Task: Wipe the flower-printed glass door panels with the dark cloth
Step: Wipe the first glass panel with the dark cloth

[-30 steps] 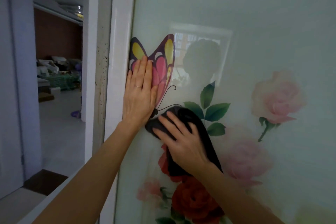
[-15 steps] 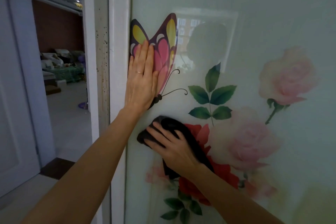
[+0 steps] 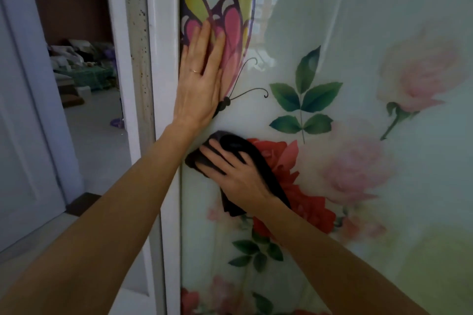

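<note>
Both forearms come in from the bottom edge. Right hand (image 3: 238, 176) lies flat on the dark cloth (image 3: 231, 141), fingers (image 3: 217, 155) spread and nearly straight, pressing it onto the glass door panel (image 3: 371, 2); no pinch visible. The cloth is bunched under and ahead of those fingers, with a tail hanging out below the palm. It covers the left edge of the printed red rose (image 3: 309, 208), just right of the white door frame (image 3: 163, 33).

Left hand (image 3: 201, 84) sits just above the right fingers, apart from the cloth. Its palm is flat on the glass, fingers (image 3: 202, 36) straight and together, holding nothing, with a ring (image 3: 195, 71) on one. Those fingers overlap the lower wing of the butterfly print (image 3: 238, 0).

Right of both sets of fingers are printed green leaves (image 3: 307, 100) and pale pink roses (image 3: 358, 171). Left of the frame, past the doorway, there's a dim room with clutter, too blurred to identify.
</note>
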Demonstrator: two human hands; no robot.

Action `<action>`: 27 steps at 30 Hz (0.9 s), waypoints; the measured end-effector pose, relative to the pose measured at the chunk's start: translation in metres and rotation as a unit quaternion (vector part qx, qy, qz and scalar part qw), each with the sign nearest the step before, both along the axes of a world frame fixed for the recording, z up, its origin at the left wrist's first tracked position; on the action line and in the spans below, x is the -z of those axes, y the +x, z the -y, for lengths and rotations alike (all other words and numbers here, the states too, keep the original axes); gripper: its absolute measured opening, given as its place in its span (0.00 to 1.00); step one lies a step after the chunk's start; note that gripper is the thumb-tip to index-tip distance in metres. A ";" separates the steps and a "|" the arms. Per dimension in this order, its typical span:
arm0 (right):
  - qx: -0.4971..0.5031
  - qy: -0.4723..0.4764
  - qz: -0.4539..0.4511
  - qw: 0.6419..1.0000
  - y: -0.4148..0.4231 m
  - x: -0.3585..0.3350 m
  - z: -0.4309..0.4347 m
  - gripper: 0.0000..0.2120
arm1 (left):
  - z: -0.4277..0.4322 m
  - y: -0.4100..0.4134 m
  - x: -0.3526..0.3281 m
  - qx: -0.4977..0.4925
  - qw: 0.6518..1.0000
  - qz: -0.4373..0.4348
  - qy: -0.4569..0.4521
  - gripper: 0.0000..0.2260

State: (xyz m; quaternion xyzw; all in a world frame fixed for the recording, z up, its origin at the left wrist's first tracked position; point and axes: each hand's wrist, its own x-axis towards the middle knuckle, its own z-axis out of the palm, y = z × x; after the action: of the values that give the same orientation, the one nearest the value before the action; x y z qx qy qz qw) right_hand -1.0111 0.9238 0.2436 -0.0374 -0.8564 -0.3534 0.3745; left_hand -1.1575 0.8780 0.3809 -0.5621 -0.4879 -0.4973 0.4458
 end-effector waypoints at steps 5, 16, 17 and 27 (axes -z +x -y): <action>-0.017 -0.042 -0.107 0.993 -0.017 -0.019 0.008 0.18 | 0.005 -0.002 0.017 0.002 1.000 -0.001 -0.026 0.19; 0.005 -0.044 -0.129 0.991 -0.017 0.013 0.012 0.20 | 0.008 0.000 0.043 -0.002 0.999 0.023 -0.037 0.21; 0.011 -0.042 -0.127 0.991 -0.014 0.016 0.012 0.21 | 0.008 0.000 0.047 -0.001 0.999 0.024 -0.037 0.21; 0.107 -0.088 -0.326 0.935 -0.010 0.025 0.016 0.26 | 0.003 0.003 0.074 0.019 0.999 0.044 -0.015 0.18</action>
State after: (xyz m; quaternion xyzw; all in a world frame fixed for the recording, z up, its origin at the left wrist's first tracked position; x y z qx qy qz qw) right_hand -1.0206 0.9078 0.2186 -0.2748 -0.7056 -0.2830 0.5887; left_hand -1.1550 0.8749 0.3066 -0.5556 -0.5036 -0.5222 0.4061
